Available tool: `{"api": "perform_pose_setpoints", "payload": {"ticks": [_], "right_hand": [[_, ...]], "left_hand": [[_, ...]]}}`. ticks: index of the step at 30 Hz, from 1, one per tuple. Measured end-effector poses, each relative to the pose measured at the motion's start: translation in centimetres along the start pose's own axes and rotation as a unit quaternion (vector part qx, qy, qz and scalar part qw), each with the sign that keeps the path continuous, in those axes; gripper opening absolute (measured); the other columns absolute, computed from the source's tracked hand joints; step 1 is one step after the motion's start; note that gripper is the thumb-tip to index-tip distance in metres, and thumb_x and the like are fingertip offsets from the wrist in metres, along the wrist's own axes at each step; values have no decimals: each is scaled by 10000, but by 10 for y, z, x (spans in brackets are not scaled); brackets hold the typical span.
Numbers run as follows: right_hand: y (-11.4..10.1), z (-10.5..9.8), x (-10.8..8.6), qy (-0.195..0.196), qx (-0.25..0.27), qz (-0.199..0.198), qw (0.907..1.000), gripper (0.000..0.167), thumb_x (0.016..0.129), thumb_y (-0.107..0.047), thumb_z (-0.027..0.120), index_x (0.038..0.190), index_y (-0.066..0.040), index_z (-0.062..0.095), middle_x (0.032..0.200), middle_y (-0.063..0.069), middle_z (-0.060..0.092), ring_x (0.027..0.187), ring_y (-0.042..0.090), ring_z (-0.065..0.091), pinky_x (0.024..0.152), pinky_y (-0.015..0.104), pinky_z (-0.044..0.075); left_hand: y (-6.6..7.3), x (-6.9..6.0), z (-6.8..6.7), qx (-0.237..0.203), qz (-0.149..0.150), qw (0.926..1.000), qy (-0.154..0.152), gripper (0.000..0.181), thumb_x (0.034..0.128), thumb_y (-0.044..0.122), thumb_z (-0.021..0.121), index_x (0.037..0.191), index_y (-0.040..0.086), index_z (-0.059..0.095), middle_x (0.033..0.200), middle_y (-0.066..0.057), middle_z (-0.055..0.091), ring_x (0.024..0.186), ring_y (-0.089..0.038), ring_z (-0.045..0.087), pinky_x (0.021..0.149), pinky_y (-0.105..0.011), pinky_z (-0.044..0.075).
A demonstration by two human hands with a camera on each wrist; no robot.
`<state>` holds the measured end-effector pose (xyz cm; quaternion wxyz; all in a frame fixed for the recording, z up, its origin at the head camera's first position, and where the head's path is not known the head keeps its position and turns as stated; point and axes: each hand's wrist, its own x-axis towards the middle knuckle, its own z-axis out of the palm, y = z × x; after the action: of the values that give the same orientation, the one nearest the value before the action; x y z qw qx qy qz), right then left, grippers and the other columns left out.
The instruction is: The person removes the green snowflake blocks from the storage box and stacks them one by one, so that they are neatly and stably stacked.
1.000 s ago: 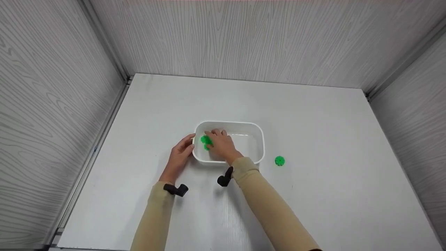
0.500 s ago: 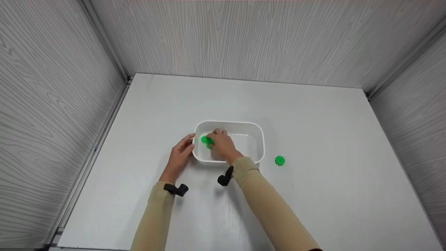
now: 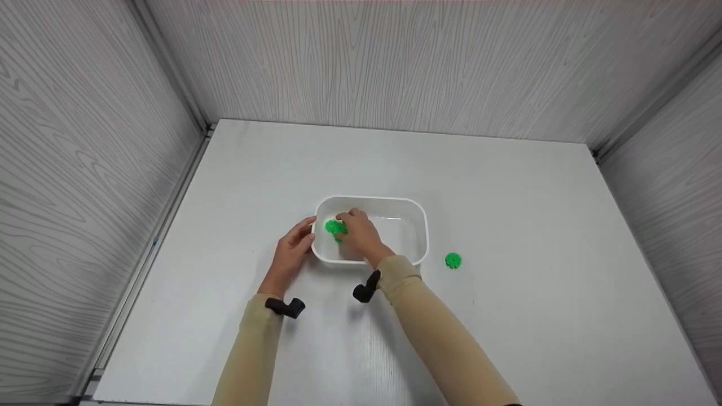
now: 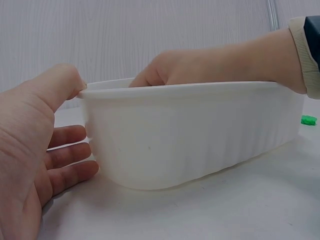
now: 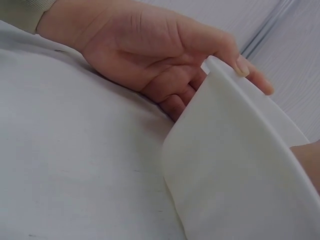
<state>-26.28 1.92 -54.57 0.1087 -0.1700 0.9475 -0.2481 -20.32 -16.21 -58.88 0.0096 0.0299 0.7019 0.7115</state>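
Note:
A white container (image 3: 395,231) stands mid-table, with several green toothed discs (image 3: 331,226) at its left end inside. My left hand (image 3: 289,256) grips that end from outside, a fingertip on the rim and other fingers against the outer wall (image 4: 175,140), as the left wrist view shows. Inside the container, my right hand (image 3: 361,234) pinches green pieces between thumb and fingers, though its fingers partly cover them. The container wall hides the fingertips of my right hand (image 4: 200,66) in the left wrist view. Another green disc (image 3: 453,260) lies on the table right of the container.
The white table (image 3: 541,282) has grey wood-grain panels behind and at both sides. Black wrist cameras (image 3: 286,307) sit below each hand, over the table in front of the container.
My right hand has shifted slightly right inside the container, and the green pieces by its fingers have shifted a little too. My left hand has stayed put.

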Motion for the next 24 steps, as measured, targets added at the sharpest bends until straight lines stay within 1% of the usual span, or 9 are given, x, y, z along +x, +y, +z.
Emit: {"api": "perform_pose_setpoints", "payload": {"ticks": [3,7,10,14,15,19,24], "right_hand": [[0,-1,0,55,149,-49,9999,426,860,-232,681,1254,-109,573,1145,66,499,1037,191,467,911,329,414],[0,-3,-1,154,448,-146,9988,407,849,-202,695,1224,-81,593,1107,69,505,1024,194,498,895,310,425],[0,-5,-1,148,629,-160,9978,412,842,-187,701,1222,-66,595,1107,77,499,1032,199,510,894,308,429],[0,-7,-3,147,760,-102,9969,469,849,-193,693,1279,-70,552,1134,81,472,1028,191,511,891,305,430],[0,-8,-3,167,800,-94,9966,478,852,-194,690,1290,-70,544,1139,80,465,1025,187,510,892,304,429],[1,-8,-5,266,930,-129,9952,457,855,-198,687,1273,-68,556,1131,70,450,1000,175,507,891,301,428],[2,-9,-8,344,1092,-224,9932,422,843,-208,702,1229,-82,585,1098,52,451,961,167,513,861,299,442]], "left_hand": [[0,0,1,-8,-11,10000,23,397,944,264,558,1336,218,515,1275,-140,527,1124,-249,532,855,-314,488],[2,-1,1,-77,-19,10000,-15,406,947,242,553,1347,193,503,1282,-163,514,1132,-280,525,847,-297,490],[12,-4,1,-93,-15,9999,-125,418,960,186,529,1370,129,469,1296,-209,490,1148,-333,505,839,-281,488],[26,-8,3,-126,-22,9996,-233,424,964,127,508,1378,65,442,1308,-251,466,1172,-380,476,844,-272,484],[28,-9,3,-123,-9,9996,-241,426,965,124,506,1380,57,437,1308,-256,464,1175,-387,471,844,-268,483],[28,-9,4,-142,17,9996,-247,428,968,123,498,1382,43,427,1307,-267,458,1176,-398,464,862,-300,481],[26,-9,2,-200,92,9994,-274,432,967,110,495,1385,32,417,1306,-270,455,1174,-403,461,895,-376,468]]}}
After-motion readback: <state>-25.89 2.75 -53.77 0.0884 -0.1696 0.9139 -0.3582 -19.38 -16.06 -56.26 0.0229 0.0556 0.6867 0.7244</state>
